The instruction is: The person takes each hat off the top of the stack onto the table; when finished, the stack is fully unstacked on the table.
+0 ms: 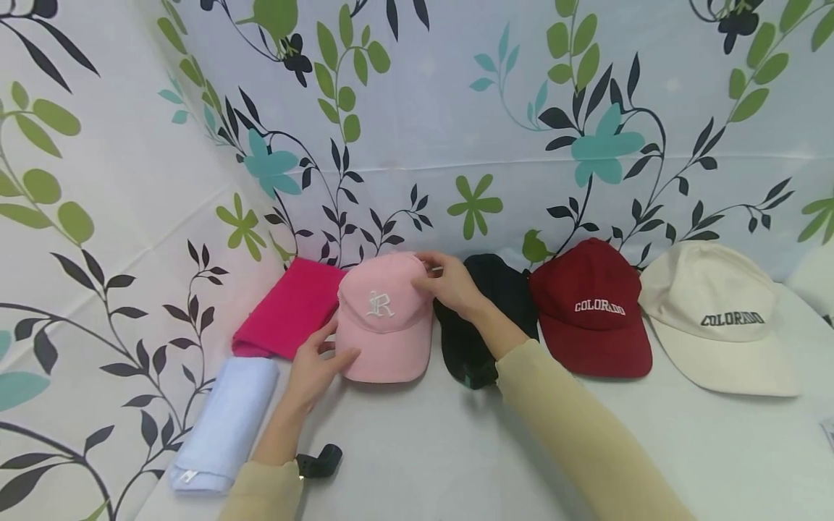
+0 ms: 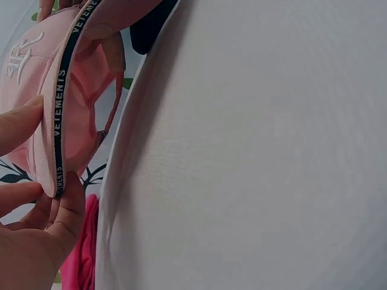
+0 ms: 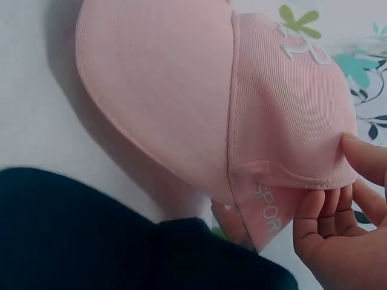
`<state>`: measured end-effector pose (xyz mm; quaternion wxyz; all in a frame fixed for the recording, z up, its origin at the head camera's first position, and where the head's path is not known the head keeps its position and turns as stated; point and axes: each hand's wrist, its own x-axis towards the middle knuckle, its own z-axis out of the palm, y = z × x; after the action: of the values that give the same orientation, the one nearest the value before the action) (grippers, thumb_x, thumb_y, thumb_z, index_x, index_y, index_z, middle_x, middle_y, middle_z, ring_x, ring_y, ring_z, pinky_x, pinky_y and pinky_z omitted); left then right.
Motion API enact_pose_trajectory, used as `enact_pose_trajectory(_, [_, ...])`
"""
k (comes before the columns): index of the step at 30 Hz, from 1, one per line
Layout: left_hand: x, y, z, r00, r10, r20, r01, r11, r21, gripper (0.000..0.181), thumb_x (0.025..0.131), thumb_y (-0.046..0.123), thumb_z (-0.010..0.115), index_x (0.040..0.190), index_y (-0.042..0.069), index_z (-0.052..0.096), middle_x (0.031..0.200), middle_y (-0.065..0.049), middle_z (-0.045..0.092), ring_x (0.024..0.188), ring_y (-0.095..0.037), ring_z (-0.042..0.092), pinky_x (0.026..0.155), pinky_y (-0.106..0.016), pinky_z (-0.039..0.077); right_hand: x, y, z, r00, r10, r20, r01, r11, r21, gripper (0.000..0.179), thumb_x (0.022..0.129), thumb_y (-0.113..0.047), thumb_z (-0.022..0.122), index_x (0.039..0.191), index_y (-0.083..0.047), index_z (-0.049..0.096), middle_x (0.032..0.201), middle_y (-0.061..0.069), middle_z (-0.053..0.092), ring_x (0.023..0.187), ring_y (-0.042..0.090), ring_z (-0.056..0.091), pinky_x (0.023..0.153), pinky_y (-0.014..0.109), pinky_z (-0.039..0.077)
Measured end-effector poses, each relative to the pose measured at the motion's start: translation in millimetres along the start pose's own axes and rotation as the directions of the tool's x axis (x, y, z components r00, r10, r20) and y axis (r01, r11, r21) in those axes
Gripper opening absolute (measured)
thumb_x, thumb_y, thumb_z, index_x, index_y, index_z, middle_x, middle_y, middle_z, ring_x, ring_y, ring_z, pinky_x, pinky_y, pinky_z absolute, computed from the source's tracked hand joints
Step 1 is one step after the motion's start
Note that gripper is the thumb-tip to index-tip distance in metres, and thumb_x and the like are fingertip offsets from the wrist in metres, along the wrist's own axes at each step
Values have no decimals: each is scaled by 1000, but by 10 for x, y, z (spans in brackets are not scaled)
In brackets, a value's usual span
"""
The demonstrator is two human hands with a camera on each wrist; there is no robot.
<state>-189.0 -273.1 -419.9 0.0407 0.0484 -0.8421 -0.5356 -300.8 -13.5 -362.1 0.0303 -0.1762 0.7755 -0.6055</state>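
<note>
Both hands hold a pink baseball cap [image 1: 386,358] with a white letter R on its front. My left hand [image 1: 313,367] grips the left side of the brim, thumb on top; in the left wrist view a dark band lettered VETEMENTS [image 2: 58,109] runs inside the cap's edge. At the upper right of the crown, my right hand [image 1: 456,286] pinches the fabric, and the right wrist view shows its fingers [image 3: 326,211] tucked under the crown's lower edge. Close by the right wrist lies a black cap [image 1: 489,278], partly hidden behind the forearm.
A dark red COLORADO cap [image 1: 589,340] and a cream COLORADO cap [image 1: 730,362] lie to the right. On the left are a folded magenta cloth [image 1: 289,307] and a folded light blue cloth [image 1: 228,420]. A leaf-patterned curtain [image 1: 417,108] hangs behind the white table [image 1: 430,456].
</note>
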Motion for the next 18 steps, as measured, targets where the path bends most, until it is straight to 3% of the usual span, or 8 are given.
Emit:
enact_pose_trajectory(9, [119,-37,47,1000,-19,7,19,999,32,76,91,19,76,155,5,37,147,-16,45,125,-34,48,93,-39,53,113,103,-29,999,38,27,-38,999,12,49,95,-5,66,142,-2,54,127,17,55,114,31,57,86,39,58])
enact_pose_trajectory(18, [196,-5,105,999,-37,26,35,996,83,74,92,20,74,154,2,38,145,-20,47,123,-36,50,93,-43,53,164,130,-56,999,47,21,-46,998,-51,49,98,-12,63,144,-1,52,132,19,55,118,32,56,88,41,57])
